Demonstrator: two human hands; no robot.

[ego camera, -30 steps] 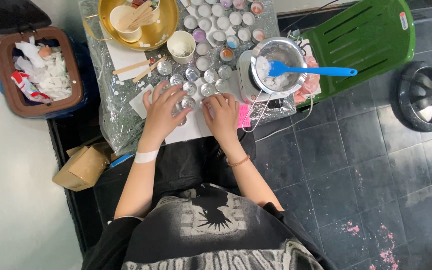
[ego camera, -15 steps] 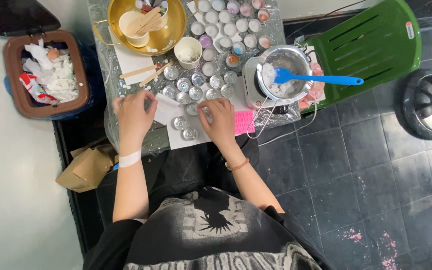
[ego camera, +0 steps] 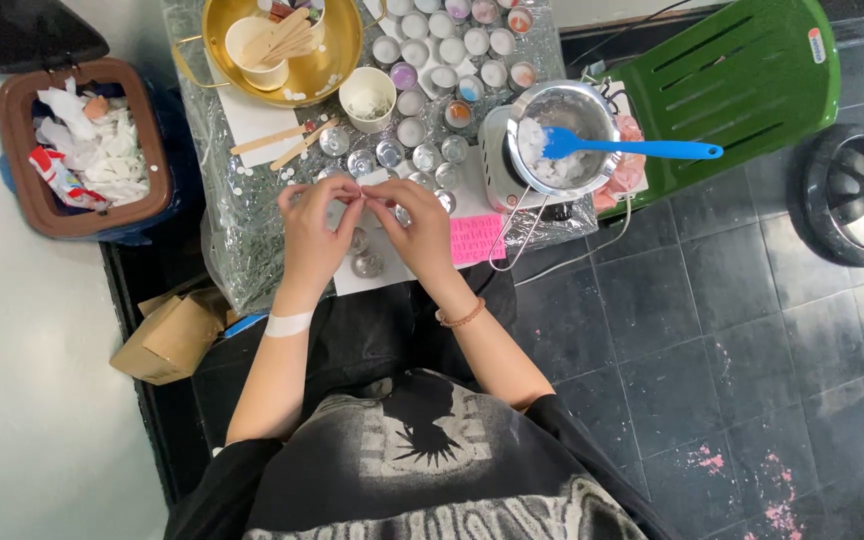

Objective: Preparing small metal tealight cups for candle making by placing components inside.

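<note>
My left hand point(ego camera: 312, 233) and my right hand point(ego camera: 414, 230) meet fingertip to fingertip over a white sheet point(ego camera: 372, 272) on the small table. Between the fingertips they pinch a tiny pale item; I cannot tell what it is. Small round metal tins point(ego camera: 366, 264) lie on the sheet just under my hands. More tins point(ego camera: 389, 153) stand in rows beyond my fingers, some filled with white or coloured wax. A white band wraps my left wrist and a beaded bracelet my right.
A gold bowl point(ego camera: 332, 72) with a cup of wooden sticks sits at the table's back left. A steel pot point(ego camera: 592, 112) holds a blue spatula point(ego camera: 642, 150). A pink note point(ego camera: 476, 238), a green chair point(ego camera: 742, 80), a brown waste bin point(ego camera: 142, 205) and a cardboard box point(ego camera: 174, 335) surround the table.
My hands were spread flat over the tins, the left one further left. They have come together and now pinch something small between their fingertips.
</note>
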